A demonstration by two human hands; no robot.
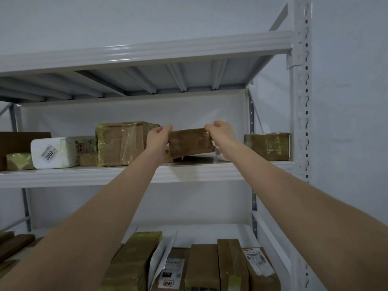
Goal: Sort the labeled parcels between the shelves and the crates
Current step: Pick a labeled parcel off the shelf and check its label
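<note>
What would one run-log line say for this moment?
left hand: grips brown parcel | right hand: grips same parcel | place: at middle shelf

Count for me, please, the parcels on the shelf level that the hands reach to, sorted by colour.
Brown parcel held between left hand and right hand: 1
Other brown parcels: 5
White parcel: 1
Total: 7, as far as they can be told apart.
</note>
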